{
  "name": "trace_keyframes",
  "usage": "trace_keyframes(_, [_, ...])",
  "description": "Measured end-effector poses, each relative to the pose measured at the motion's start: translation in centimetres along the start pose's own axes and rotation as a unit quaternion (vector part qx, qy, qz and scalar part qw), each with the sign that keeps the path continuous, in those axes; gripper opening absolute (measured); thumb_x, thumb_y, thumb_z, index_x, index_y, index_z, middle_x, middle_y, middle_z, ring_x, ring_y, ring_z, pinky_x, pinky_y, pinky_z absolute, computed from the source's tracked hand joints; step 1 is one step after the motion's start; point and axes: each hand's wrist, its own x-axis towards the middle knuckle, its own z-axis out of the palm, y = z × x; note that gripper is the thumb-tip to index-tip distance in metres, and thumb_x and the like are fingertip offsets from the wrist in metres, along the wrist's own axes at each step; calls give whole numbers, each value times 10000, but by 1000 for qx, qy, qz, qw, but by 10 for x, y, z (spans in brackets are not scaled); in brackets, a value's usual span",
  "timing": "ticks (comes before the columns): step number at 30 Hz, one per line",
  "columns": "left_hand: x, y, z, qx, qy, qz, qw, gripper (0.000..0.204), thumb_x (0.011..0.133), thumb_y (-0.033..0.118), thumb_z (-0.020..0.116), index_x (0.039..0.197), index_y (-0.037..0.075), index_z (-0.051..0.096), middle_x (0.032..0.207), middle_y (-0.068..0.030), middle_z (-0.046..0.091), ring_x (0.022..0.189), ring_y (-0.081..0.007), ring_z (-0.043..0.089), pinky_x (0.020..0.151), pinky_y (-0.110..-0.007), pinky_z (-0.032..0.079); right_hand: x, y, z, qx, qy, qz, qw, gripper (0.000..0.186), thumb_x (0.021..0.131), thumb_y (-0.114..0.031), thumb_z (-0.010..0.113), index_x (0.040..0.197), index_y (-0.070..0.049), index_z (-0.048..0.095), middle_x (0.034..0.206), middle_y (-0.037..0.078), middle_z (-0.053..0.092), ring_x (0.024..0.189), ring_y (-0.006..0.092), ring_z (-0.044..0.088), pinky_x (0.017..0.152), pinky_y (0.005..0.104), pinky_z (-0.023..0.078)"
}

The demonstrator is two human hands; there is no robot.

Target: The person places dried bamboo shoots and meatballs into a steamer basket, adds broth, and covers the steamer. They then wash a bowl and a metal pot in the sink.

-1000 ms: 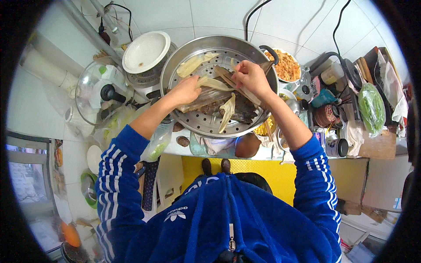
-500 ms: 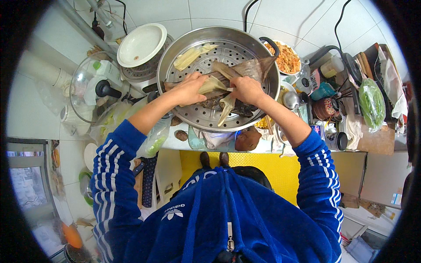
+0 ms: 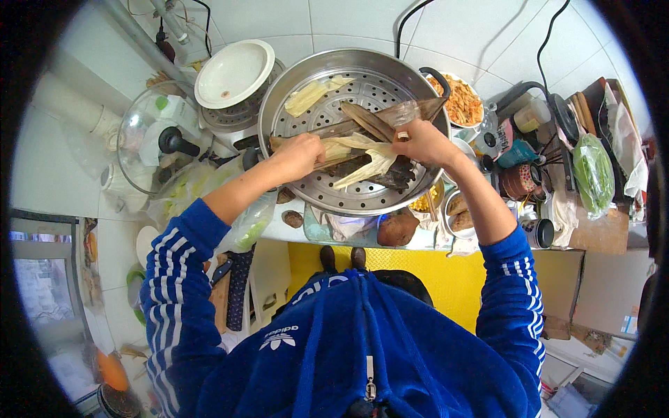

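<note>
A wide metal steamer tray with round holes stands on the counter before me. Pale dried corn husks stretch across it between my two hands. My left hand, its fingers closed, grips the left end of the husks. With thumb and fingers pinched together, my right hand holds their right end. Beneath and behind them lie long brown dried leaves and a dark crumpled piece. Apart from these, another pale husk rests flat at the tray's back left.
A white plate and a glass lid are at the left. Behind the tray's right handle sits a bowl of orange shredded food. A brown root-like lump lies at the front edge. Bagged greens hang at the right.
My hands have moved apart, the right one outward and the left slightly left. The pale husks between them are now spread wider. The whole view has shifted slightly.
</note>
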Motion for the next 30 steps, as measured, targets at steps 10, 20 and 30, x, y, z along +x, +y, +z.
trace_keyframes(10, [4, 1, -31, -136, -110, 7, 985, 142, 715, 14, 531, 812, 24, 633, 733, -144, 623, 729, -281, 612, 650, -358, 465, -4, 6, 8, -16, -8, 14, 1000, 277, 680, -274, 607, 832, -47, 652, 814, 196, 629, 805, 326, 618, 722, 392, 490])
trace_keyframes(20, [15, -4, -17, -79, 62, 47, 994, 213, 726, 25, 516, 911, 3, 620, 770, -193, 607, 769, -313, 606, 680, -365, 467, -5, 7, 6, -13, 10, 19, 1000, 295, 685, -280, 605, 882, -67, 652, 853, 190, 631, 830, 322, 615, 740, 395, 489])
trace_keyframes(30, [76, -45, -32, 116, 146, -123, 975, 195, 707, 3, 554, 898, -35, 570, 950, -231, 553, 942, -368, 543, 794, -429, 458, -17, -1, -6, -9, 21, 23, 999, 319, 689, -263, 593, 981, -149, 648, 859, 166, 636, 832, 310, 615, 765, 401, 488])
